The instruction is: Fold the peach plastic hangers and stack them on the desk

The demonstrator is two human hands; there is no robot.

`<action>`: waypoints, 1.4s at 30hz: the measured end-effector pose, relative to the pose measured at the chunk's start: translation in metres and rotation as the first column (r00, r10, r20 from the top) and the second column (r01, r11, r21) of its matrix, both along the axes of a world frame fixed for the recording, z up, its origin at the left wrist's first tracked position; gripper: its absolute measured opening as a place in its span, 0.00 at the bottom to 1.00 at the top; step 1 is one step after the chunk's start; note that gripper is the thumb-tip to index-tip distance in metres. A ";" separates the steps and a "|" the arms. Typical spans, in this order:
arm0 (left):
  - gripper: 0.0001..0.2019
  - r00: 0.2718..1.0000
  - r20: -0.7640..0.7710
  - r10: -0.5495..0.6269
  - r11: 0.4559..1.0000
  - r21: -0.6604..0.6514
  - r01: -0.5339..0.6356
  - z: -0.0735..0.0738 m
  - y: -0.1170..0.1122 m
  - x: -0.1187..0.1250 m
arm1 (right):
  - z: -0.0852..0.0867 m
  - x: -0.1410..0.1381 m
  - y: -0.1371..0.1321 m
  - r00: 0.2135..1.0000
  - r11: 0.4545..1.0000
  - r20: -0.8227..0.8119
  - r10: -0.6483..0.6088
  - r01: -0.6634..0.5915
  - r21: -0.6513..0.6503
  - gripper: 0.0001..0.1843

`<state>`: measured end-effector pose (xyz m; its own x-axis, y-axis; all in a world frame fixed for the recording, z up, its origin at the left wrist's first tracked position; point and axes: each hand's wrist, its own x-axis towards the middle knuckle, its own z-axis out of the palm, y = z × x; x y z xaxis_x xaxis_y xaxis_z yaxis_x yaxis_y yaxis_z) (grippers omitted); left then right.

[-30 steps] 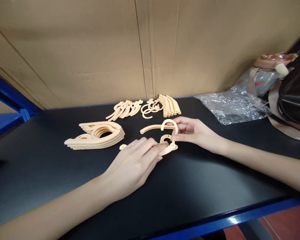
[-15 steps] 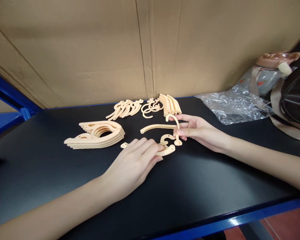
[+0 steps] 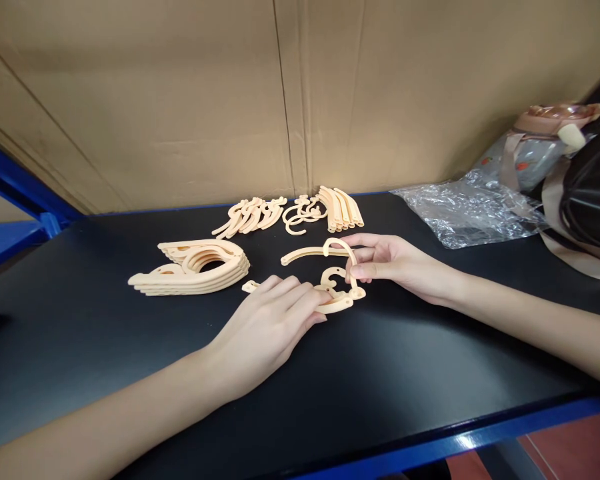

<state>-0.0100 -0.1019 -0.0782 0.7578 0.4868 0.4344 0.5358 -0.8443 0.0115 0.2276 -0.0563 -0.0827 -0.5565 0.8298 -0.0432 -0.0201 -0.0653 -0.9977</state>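
My left hand [image 3: 277, 317] is closed over a cream plastic hanger arm [image 3: 337, 305], holding it down near the black tabletop; its middle is hidden under my fingers. Between thumb and fingers, my right hand [image 3: 387, 259] pinches a cream hanger hook [image 3: 349, 257]. The hook's flat foot meets or overlaps the right end of the hanger arm; whether they are joined I cannot tell. A curved strip [image 3: 310, 253] lies just behind, its right end passing behind the hook and my right fingers.
A stack of folded hangers [image 3: 195, 267] lies to the left. At the back are hanger arms [image 3: 250, 217], loose hooks [image 3: 300, 215] and curved strips [image 3: 339, 208]. Clear plastic wrap [image 3: 480, 210], a strapped bottle [image 3: 535, 147] and a dark bag [image 3: 590, 193] are at the right. Cardboard [image 3: 180, 100] stands behind.
My right hand has lowered and tilted the hook, bringing its foot onto or against the hanger arm's end. My left hand has hardly moved.
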 end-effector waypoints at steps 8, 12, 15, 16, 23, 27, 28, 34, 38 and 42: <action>0.08 0.998 0.009 -0.064 0.998 0.012 0.063 -0.003 0.002 0.000 | 0.001 -0.001 -0.003 0.998 0.997 -0.002 0.069 -0.069 0.044 0.23; 0.08 0.999 -0.015 -0.047 0.999 0.012 0.047 -0.002 0.001 0.000 | 0.003 -0.001 -0.005 0.998 0.995 0.049 0.034 -0.038 0.095 0.24; 0.09 0.999 -0.021 -0.033 0.999 0.038 0.034 -0.001 0.000 0.000 | 0.003 -0.001 -0.007 0.995 0.989 0.094 -0.028 0.014 0.147 0.26; 0.09 0.999 -0.021 -0.032 0.998 0.048 0.033 -0.001 0.000 0.000 | 0.003 -0.001 -0.008 0.994 0.986 0.104 -0.043 0.026 0.165 0.27; 0.08 0.999 -0.018 -0.030 0.998 0.063 0.031 -0.004 0.002 0.001 | 0.004 -0.002 -0.013 0.982 0.955 0.144 -0.126 0.080 0.286 0.28; 0.08 0.999 -0.027 -0.017 0.996 0.089 0.020 -0.004 0.002 0.000 | 0.004 -0.003 -0.014 0.977 0.947 0.143 -0.158 0.109 0.302 0.26; 0.09 0.999 -0.031 -0.011 0.995 0.101 0.014 -0.004 0.001 0.000 | 0.003 -0.003 -0.014 0.977 0.947 0.135 -0.166 0.119 0.300 0.26; 0.10 0.998 -0.062 0.018 0.992 0.127 -0.010 -0.004 -0.001 0.000 | 0.002 -0.005 -0.016 0.971 0.932 0.113 -0.212 0.167 0.322 0.25; 0.10 0.998 -0.058 0.026 0.991 0.136 -0.018 -0.002 -0.003 0.001 | 0.001 -0.006 -0.016 0.971 0.931 0.111 -0.212 0.166 0.325 0.26; 0.10 0.999 -0.035 0.024 0.990 0.140 -0.019 -0.001 -0.004 0.002 | 0.001 -0.005 -0.015 0.978 0.945 0.098 -0.184 0.149 0.290 0.25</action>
